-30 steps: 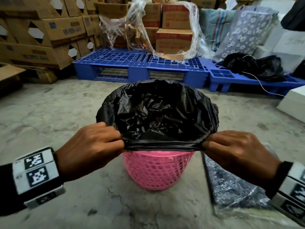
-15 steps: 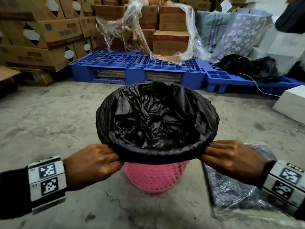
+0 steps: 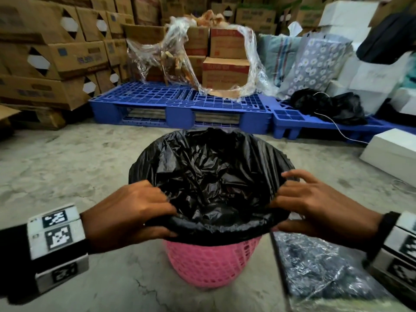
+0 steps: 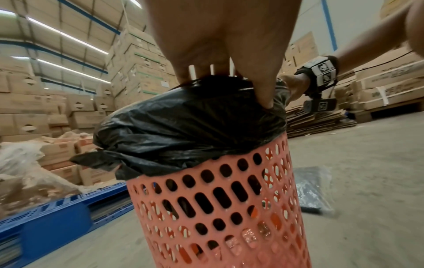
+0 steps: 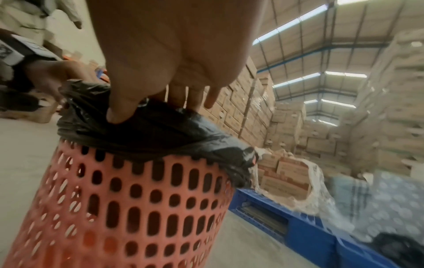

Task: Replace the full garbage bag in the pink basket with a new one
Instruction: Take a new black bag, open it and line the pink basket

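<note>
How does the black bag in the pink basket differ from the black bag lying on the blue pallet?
The black bag in the basket is spread open as a liner, its edge folded down over the pink basket rim; the black bag on the pallet lies crumpled in a heap. The left hand and right hand pinch the liner's edge at either side; no hand touches the pallet bag on the blue pallet, and a white cord crosses it. Both are glossy black plastic.

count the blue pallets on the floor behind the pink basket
2: a wide blue pallet carrying the boxes and clear plastic, and a smaller blue pallet to its right under the black bags. More may be hidden by clutter.
</note>
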The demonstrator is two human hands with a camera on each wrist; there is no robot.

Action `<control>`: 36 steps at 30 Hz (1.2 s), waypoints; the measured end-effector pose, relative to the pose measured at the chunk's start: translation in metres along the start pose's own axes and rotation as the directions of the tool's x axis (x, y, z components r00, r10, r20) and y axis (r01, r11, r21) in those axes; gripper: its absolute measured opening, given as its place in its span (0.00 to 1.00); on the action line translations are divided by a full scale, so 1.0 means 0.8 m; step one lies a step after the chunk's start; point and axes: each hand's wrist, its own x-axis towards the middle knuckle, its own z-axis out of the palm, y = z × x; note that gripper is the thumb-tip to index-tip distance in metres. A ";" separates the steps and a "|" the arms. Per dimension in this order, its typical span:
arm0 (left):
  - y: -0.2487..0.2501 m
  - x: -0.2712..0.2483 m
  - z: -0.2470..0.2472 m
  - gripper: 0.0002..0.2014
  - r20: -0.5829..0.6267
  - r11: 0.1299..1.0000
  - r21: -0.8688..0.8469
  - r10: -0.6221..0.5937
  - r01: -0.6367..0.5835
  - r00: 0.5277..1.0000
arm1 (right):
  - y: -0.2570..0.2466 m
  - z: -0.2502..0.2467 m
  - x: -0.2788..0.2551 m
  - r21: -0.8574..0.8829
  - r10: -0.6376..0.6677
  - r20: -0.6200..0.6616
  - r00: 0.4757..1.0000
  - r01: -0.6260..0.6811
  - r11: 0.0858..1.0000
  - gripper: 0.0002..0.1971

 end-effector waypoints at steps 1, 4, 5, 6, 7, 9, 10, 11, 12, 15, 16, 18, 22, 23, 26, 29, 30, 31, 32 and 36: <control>0.007 0.000 -0.002 0.16 0.003 1.000 -0.022 0.011 -0.011 1.000 | -0.003 -0.007 -0.008 0.013 -0.005 0.030 1.000 0.005 1.000 0.17; 0.028 -0.001 -0.003 0.14 0.032 0.995 -0.054 0.087 -0.086 0.996 | -0.017 -0.028 -0.032 0.043 -0.009 0.118 0.993 0.004 0.999 0.16; 0.034 -0.001 -0.003 0.14 0.049 0.992 -0.055 0.117 -0.114 0.992 | -0.021 -0.034 -0.037 0.063 -0.012 0.174 0.985 0.001 0.998 0.16; 0.036 -0.001 -0.004 0.15 0.058 0.988 -0.060 0.144 -0.140 0.988 | -0.025 -0.038 -0.039 0.093 -0.019 0.239 0.971 -0.003 0.996 0.17; 0.036 -0.002 -0.005 0.18 0.058 0.984 -0.076 0.165 -0.161 0.985 | -0.026 -0.043 -0.037 0.136 -0.024 0.308 0.951 -0.019 0.990 0.19; 0.031 -0.003 -0.012 0.24 0.042 0.981 -0.108 0.166 -0.161 0.985 | -0.027 -0.064 -0.017 0.248 -0.030 0.408 0.912 -0.079 0.966 0.22; 0.023 -0.002 -0.015 0.26 0.019 0.985 -0.110 0.136 -0.133 0.991 | -0.026 -0.076 -0.001 0.295 -0.042 0.406 0.913 -0.088 0.951 0.22; 0.014 0.000 -0.018 0.27 -0.009 0.990 -0.111 0.081 -0.082 0.997 | -0.025 -0.087 0.017 0.307 -0.055 0.374 0.926 -0.068 0.949 0.22; 0.004 0.003 -0.020 0.28 -0.026 0.992 -0.124 -0.005 0.002 1.000 | -0.023 -0.093 0.038 0.285 -0.069 0.341 0.937 -0.033 0.958 0.24; -0.023 0.012 -0.014 0.36 0.093 0.921 -0.189 -0.330 0.342 0.939 | -0.021 -0.084 0.107 0.151 -0.097 0.446 0.890 0.032 0.988 0.38; -0.031 0.014 -0.006 0.39 0.175 0.882 -0.187 -0.403 0.432 0.898 | -0.022 -0.074 0.127 0.101 -0.092 0.537 0.838 0.044 0.994 0.45; -0.040 0.015 0.011 0.44 0.277 0.826 -0.217 -0.459 0.520 0.844 | -0.025 -0.043 0.162 0.039 -0.056 0.698 0.714 0.040 0.998 0.54; -0.052 0.013 0.025 0.44 0.293 0.770 -0.354 -0.447 0.531 0.845 | -0.032 0.042 0.193 0.009 -0.007 0.848 0.530 -0.001 1.000 0.61; -0.056 0.015 0.025 0.42 0.290 0.773 -0.364 -0.437 0.520 0.851 | -0.034 0.060 0.195 -0.001 -0.003 0.856 0.516 0.008 1.000 0.62; -0.074 0.026 0.029 0.39 0.260 0.774 -0.409 -0.409 0.483 0.875 | -0.036 0.105 0.203 -0.004 0.013 0.851 0.524 -0.018 1.000 0.62; -0.087 0.034 0.036 0.35 0.224 0.775 -0.442 -0.391 0.451 0.893 | -0.036 0.143 0.208 -0.015 0.048 0.819 0.571 -0.063 0.998 0.60; -0.090 0.035 0.039 0.34 0.209 0.774 -0.456 -0.386 0.439 0.898 | -0.037 0.157 0.211 -0.023 0.060 0.813 0.579 -0.071 0.997 0.57; -0.090 0.035 0.041 0.33 0.191 0.774 -0.468 -0.383 0.427 0.904 | -0.037 0.169 0.212 -0.019 0.066 0.811 0.582 -0.086 0.996 0.55; -0.092 0.034 0.044 0.32 0.172 0.771 -0.483 -0.382 0.416 0.908 | -0.035 0.182 0.215 0.002 0.062 0.809 0.584 -0.109 0.994 0.56; -0.090 0.033 0.049 0.28 0.118 0.757 -0.526 -0.387 0.388 0.915 | -0.026 0.205 0.216 0.085 0.025 0.786 0.617 -0.147 0.985 0.63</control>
